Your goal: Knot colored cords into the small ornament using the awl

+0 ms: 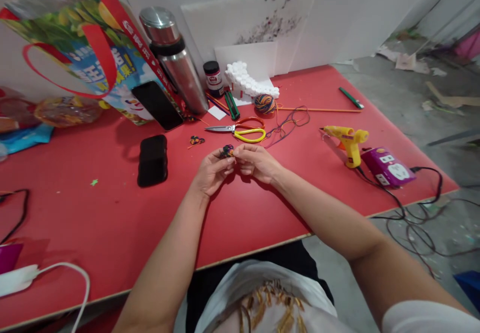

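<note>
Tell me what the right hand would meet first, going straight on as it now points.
Most likely the small multicoloured yarn piece in the left hand: it sits right before the right hand, though depth leaves actual contact hard to tell.

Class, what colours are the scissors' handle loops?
The nearer loop is yellow, the farther loop orange-red, in the head view.

The red tabletop (112, 233) carried a bag (80, 70) and flask (184, 70) along its far edge, scissors (234, 129) further in, and a glue gun (351, 148) and purple socket box (386, 165) toward its near right corner.
</note>
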Available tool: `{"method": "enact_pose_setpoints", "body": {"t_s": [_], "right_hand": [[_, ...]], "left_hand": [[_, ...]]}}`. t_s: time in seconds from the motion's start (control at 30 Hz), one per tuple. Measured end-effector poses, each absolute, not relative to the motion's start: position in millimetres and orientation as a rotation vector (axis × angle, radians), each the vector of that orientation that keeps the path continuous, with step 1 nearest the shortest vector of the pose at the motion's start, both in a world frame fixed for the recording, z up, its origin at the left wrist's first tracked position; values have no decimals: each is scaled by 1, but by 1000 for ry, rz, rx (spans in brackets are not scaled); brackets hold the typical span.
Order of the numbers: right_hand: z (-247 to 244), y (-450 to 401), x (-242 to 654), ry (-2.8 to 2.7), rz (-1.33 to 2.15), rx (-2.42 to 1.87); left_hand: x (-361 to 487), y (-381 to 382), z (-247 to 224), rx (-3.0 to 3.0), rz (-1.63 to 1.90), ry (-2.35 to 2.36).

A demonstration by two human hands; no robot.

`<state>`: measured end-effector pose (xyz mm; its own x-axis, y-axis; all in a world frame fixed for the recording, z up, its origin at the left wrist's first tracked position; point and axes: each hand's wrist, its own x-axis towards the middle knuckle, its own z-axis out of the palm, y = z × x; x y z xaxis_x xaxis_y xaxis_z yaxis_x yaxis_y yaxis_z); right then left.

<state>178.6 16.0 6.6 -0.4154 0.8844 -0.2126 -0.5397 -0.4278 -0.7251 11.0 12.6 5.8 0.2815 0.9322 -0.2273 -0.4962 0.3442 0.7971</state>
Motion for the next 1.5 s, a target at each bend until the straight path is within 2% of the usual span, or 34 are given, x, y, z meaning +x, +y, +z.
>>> {"method": "enact_pose_setpoints", "body": {"t_s": [0.4, 0.7, 1.1, 1.5], "right_hand": [[10, 17, 180, -736, 1948, -770], [6, 21, 184, -707, 2078, -695], [7, 19, 184, -727, 2002, -602], [6, 15, 183, -796, 2020, -670]], "left_hand": [[8, 11, 4, 669, 972, 780], [7, 10, 6, 650, 985, 728], [10, 9, 7, 694, 1109, 787], [10, 9, 7, 647, 1070, 749]]}}
